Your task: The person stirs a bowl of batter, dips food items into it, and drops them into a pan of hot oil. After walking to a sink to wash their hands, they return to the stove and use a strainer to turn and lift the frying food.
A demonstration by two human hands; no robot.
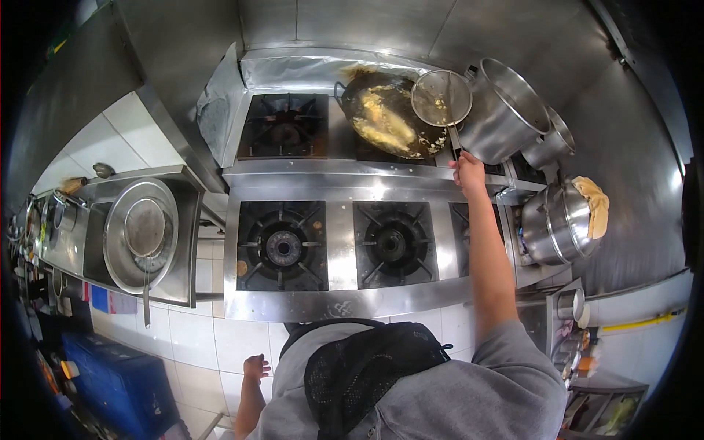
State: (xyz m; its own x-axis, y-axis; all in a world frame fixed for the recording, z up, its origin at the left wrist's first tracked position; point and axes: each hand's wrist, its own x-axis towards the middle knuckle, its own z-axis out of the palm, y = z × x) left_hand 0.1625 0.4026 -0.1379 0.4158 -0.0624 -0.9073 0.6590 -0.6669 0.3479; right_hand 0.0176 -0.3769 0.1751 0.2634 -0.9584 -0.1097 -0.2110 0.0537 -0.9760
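Observation:
My right hand (469,174) is wrapped round the handle of a round mesh strainer (441,98), which is over the right side of a dark wok (352,89) on the back of the stove. Yellow-white food (385,126) lies in the wok, and small bits of it cling to the mesh. Down by my side, away from the stove, hangs my left hand (256,366); its fingers are loosely curled, and whether anything is in them is too small to tell.
Tall steel pots (506,110) stand right of the wok. A lidded steamer pot (561,220) with a tan cloth (591,205) is at the right. Front burners (284,248) lie nearer me. At left, a sink (95,242) holds a large bowl (117,253) with another strainer (145,226).

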